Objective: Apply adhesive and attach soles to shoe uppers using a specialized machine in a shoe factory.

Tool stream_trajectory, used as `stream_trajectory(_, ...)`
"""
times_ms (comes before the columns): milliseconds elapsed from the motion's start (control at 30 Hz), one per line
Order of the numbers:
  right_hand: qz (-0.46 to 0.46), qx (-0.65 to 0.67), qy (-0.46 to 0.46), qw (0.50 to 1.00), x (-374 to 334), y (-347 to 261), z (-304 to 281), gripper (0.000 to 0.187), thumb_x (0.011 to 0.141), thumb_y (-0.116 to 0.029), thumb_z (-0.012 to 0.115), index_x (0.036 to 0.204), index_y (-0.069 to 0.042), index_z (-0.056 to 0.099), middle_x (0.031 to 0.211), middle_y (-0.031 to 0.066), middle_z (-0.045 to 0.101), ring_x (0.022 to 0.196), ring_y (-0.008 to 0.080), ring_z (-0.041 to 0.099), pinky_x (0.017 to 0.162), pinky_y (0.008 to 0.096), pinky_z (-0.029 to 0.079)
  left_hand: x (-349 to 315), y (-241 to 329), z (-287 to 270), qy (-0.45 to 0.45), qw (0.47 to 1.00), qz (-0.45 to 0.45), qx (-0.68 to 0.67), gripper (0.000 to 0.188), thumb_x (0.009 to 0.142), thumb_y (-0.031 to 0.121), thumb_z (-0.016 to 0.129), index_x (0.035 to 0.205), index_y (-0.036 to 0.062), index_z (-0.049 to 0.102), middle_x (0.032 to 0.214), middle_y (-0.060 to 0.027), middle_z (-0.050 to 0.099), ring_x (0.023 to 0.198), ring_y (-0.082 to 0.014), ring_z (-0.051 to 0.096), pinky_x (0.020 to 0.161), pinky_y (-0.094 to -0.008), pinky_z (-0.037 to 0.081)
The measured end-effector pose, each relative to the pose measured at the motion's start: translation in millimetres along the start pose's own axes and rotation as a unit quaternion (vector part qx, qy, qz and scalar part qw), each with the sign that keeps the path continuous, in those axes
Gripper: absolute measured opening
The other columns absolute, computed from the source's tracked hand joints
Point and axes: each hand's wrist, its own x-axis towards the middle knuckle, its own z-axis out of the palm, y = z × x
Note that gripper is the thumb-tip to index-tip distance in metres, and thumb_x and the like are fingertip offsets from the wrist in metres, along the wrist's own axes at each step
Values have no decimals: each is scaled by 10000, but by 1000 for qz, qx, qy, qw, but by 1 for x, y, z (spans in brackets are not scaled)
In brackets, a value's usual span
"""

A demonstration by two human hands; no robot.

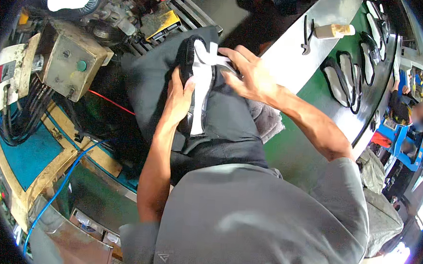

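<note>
A black shoe upper (187,58) with a white underside (201,95) lies sole up across my lap, its long side pointing away from me. My left hand (178,98) is closed around its left edge, the thumb resting on the white face. Near the far end, a pale white strip (219,61) crosses the underside and reaches to the right. My right hand (251,76) pinches that strip between thumb and fingers; its exact kind is partly hidden by the fingers.
To my right, a metal-edged bench carries pincers (308,36), a pale bottle (331,31) and several black shoe uppers (338,81) on a green surface. At left stand a machine control box (70,60) and a blue hose (65,181). Another person (406,107) is far right.
</note>
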Motion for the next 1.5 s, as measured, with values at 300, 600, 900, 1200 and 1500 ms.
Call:
stream_trajectory(300, 64, -55, -69, 994, 20, 12, 26, 318, 848, -130, 719, 1054, 20, 529, 963, 280, 722, 869, 505, 732, 706, 557, 594, -10, 8, -12, -46, 998, -45, -23, 999, 973, 168, 790, 1712, 5, 138, 1687, -336, 324, 1595, -438, 312, 1311, -464, 273)
stream_trajectory(600, 59, -106, -177, 977, -4, 25, 41, 291, 879, -134, 710, 1053, 12, 528, 835, 256, 716, 821, 485, 745, 686, 576, 590, -7, 5, -8, -53, 998, -32, -26, 1105, 884, 128, 849, 1716, 2, 132, 1681, -312, 345, 1582, -418, 337, 1309, -456, 283)
stream_trajectory(900, 58, -140, -189, 970, 14, 28, 48, 358, 846, -168, 759, 1075, 2, 542, 903, 248, 736, 841, 471, 756, 702, 545, 610, 0, -15, -5, -60, 995, -10, -83, 1115, 876, 133, 856, 1716, 18, 132, 1669, -311, 361, 1583, -410, 341, 1290, -466, 314)
stream_trajectory(1200, 125, -187, -251, 942, 7, 37, 57, 356, 854, -143, 740, 1067, 40, 521, 848, 286, 722, 775, 497, 736, 679, 586, 592, 1, -16, -3, -52, 997, -43, -34, 1114, 894, 157, 842, 1733, 56, 117, 1691, -324, 325, 1591, -431, 322, 1295, -482, 310)
stream_trajectory(1500, 101, -168, -234, 952, -22, 55, 62, 350, 863, -132, 703, 1086, 21, 480, 750, 258, 678, 711, 492, 702, 632, 605, 557, -8, -14, -5, -10, 996, -21, 83, 1176, 841, 172, 908, 1715, 30, 136, 1654, -351, 367, 1558, -460, 361, 1291, -518, 313)
